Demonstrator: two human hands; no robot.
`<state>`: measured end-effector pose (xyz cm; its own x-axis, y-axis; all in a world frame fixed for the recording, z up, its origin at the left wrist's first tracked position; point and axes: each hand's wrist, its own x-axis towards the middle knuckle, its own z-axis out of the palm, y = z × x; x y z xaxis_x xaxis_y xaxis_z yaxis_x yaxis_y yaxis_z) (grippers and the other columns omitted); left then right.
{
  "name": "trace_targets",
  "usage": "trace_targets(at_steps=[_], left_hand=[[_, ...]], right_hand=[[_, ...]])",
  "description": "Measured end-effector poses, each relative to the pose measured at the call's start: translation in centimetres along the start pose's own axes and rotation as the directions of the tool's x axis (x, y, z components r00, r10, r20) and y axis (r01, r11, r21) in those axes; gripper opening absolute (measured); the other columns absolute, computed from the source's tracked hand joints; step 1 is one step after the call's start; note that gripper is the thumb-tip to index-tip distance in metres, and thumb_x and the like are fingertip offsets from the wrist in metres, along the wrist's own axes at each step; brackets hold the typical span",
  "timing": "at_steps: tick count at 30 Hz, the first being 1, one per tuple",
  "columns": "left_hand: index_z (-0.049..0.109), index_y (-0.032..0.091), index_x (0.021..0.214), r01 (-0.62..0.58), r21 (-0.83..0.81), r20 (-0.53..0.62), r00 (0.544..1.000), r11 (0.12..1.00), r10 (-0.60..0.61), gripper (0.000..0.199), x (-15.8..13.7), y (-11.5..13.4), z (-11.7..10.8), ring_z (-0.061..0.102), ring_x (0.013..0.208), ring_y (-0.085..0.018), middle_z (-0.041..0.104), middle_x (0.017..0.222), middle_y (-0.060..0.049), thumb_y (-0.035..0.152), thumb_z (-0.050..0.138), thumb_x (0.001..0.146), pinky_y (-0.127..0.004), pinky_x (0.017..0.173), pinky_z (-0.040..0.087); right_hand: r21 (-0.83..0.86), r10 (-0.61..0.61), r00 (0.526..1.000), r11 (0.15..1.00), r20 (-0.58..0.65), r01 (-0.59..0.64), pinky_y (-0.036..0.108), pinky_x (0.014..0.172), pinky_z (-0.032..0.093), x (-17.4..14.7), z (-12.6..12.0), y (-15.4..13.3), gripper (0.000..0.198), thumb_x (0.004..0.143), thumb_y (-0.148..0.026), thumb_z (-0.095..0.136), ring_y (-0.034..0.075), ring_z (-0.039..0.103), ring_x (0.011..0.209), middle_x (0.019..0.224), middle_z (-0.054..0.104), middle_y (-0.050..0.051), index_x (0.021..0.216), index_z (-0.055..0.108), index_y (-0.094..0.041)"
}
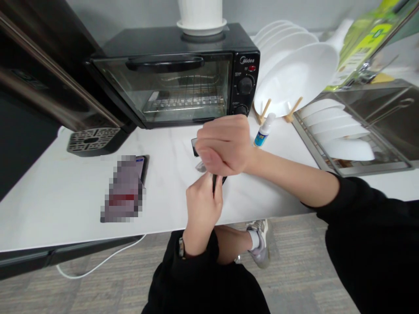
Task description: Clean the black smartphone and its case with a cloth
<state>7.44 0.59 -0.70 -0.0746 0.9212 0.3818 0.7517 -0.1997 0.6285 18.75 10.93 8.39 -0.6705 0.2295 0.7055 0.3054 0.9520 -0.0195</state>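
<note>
My left hand (203,201) is closed around a narrow black object (214,182), mostly covered by the fingers, so its kind cannot be told. Just above it, my right hand (225,144) makes a fist, thumb folded in; whatever it may grip is hidden. The two hands meet over the white counter. A small dark-faced item (195,147) and a greyish clear piece (200,166) show partly at the left of the right fist. Beside my right wrist stands a small white spray bottle (263,131) with a blue label.
A black toaster oven (176,87) stands at the back, a white pot (201,13) on top. Left are a machine with a drip tray (91,141) and a phone (124,189). Racked white plates (296,74) and a sink with bowls (337,126) lie right.
</note>
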Motion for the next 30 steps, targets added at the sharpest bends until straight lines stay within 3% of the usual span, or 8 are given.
trace_targets(at_steps=[2, 5, 11, 14, 16, 19, 23, 30], left_hand=[[0.066, 0.022, 0.104, -0.030, -0.105, 0.083, 0.996, 0.994, 0.039, 0.019, 0.2, 0.3, -0.5, 0.074, 0.096, -0.025, 0.075, 0.098, -0.008, 0.031, 0.050, 0.100, -0.040, 0.090, 0.058], [0.051, 0.026, 0.146, 0.015, -0.313, 0.217, 0.975, 0.950, 0.056, 0.046, 0.4, 0.0, -1.4, 0.065, 0.127, -0.023, 0.067, 0.136, -0.009, 0.029, 0.054, 0.100, -0.043, 0.112, 0.051], [0.043, 0.020, 0.155, 0.105, -0.063, 0.000, 0.994, 0.992, -0.106, 0.074, 0.4, -1.6, -1.9, 0.059, 0.125, -0.028, 0.056, 0.132, -0.012, 0.044, 0.072, 0.091, -0.048, 0.112, 0.050], [0.047, 0.019, 0.150, 0.042, 0.118, -0.015, 0.999, 0.992, -0.041, 0.075, 0.4, -1.7, -1.4, 0.056, 0.124, -0.034, 0.057, 0.128, -0.013, 0.042, 0.078, 0.086, -0.055, 0.111, 0.049], [0.051, 0.018, 0.145, -0.011, 0.183, 0.037, 0.999, 0.983, 0.004, 0.073, 0.3, -1.8, -1.2, 0.055, 0.121, -0.036, 0.059, 0.127, -0.014, 0.044, 0.081, 0.084, -0.058, 0.108, 0.050], [0.043, 0.018, 0.150, -0.086, 0.176, 0.155, 0.986, 0.981, 0.058, 0.091, 0.0, -2.2, -1.6, 0.051, 0.125, -0.038, 0.057, 0.132, -0.016, 0.054, 0.085, 0.078, -0.062, 0.109, 0.048], [0.016, 0.023, 0.165, -0.094, 0.081, 0.243, 0.967, 0.992, 0.072, 0.114, -0.5, -3.3, -3.4, 0.046, 0.137, -0.037, 0.050, 0.146, -0.016, 0.048, 0.086, 0.079, -0.059, 0.116, 0.044], [0.021, 0.025, 0.166, -0.180, 0.015, 0.272, 0.947, 0.984, 0.169, 0.111, -0.5, -3.8, -4.1, 0.054, 0.133, -0.034, 0.062, 0.144, -0.014, 0.041, 0.088, 0.079, -0.052, 0.116, 0.046]], right_hand=[[0.064, 0.064, 0.985, 0.996, -0.160, -0.055, 0.034, 0.061, 0.043, -0.5, 0.5, 1.0, 0.073, 0.108, -0.048, -0.006, 0.015, 0.051, 0.057, 0.054, 0.037, 0.000, 0.056, 0.041, -0.026], [0.242, 0.266, 0.911, 0.951, -0.316, -0.193, 0.030, 0.056, 0.042, -0.5, 1.2, 2.2, 0.071, 0.111, -0.053, 0.001, 0.012, 0.043, 0.052, 0.052, 0.040, -0.002, 0.054, 0.036, -0.026], [0.211, 0.363, 0.920, 0.897, 0.150, -0.389, 0.028, 0.069, 0.048, 0.1, 0.9, 3.7, 0.070, 0.112, -0.052, 0.025, 0.012, 0.062, 0.065, 0.068, 0.068, 0.002, 0.069, 0.066, -0.016], [0.021, 0.287, 0.891, 0.949, 0.352, -0.314, 0.039, 0.096, 0.054, -1.3, 2.4, 2.9, 0.046, 0.112, -0.039, 0.036, 0.023, 0.072, 0.109, 0.118, 0.077, 0.013, 0.108, 0.074, -0.012], [-0.011, 0.262, 0.861, 0.958, 0.436, -0.286, 0.051, 0.115, 0.047, -2.8, 4.0, 2.1, 0.041, 0.110, -0.033, 0.039, 0.031, 0.060, 0.139, 0.149, 0.062, 0.019, 0.134, 0.064, -0.010], [0.062, 0.284, 0.848, 0.936, 0.448, -0.347, 0.059, 0.127, 0.034, -4.5, 5.1, 1.1, 0.046, 0.110, -0.036, 0.038, 0.030, 0.041, 0.156, 0.166, 0.045, 0.017, 0.147, 0.055, -0.014], [0.148, 0.402, 0.863, 0.876, 0.306, -0.460, 0.055, 0.132, 0.030, -6.6, 2.4, 0.0, 0.048, 0.111, -0.043, 0.035, 0.024, 0.038, 0.158, 0.164, 0.049, 0.010, 0.148, 0.055, -0.021], [-0.207, 0.579, 0.719, 0.813, 0.386, -0.544, 0.067, 0.128, 0.030, -13.1, -0.3, -4.2, 0.077, 0.107, -0.054, 0.041, 0.033, 0.023, 0.163, 0.174, 0.024, 0.016, 0.170, 0.014, -0.019]])
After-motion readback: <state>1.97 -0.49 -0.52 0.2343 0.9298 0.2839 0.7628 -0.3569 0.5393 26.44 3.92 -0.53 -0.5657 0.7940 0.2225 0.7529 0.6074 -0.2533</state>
